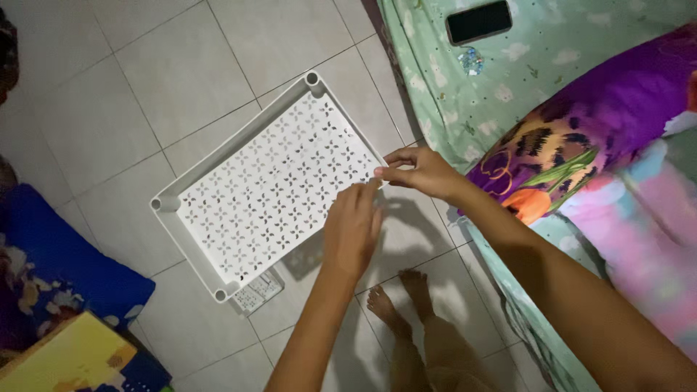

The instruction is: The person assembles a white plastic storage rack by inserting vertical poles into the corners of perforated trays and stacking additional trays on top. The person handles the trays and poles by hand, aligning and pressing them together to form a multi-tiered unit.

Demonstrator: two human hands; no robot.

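Tray-shaped white plastic shelf panel with cut-out flower pattern tilts over tiled floor. Left hand grips its near edge; right hand pinches the corner beside. Black phone lies far beyond.

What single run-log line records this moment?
left hand: on tray corner | right hand: pinching same corner | tray: white, perforated, held above tiled floor

**White perforated shelf tray, held tilted**

The white plastic tray is rectangular, with a raised rim and a flat panel pierced all over by small petal-shaped cut-outs. Round sockets sit at its visible corners. It is turned diagonally above the tiled floor, its near-right corner hidden behind fingers.
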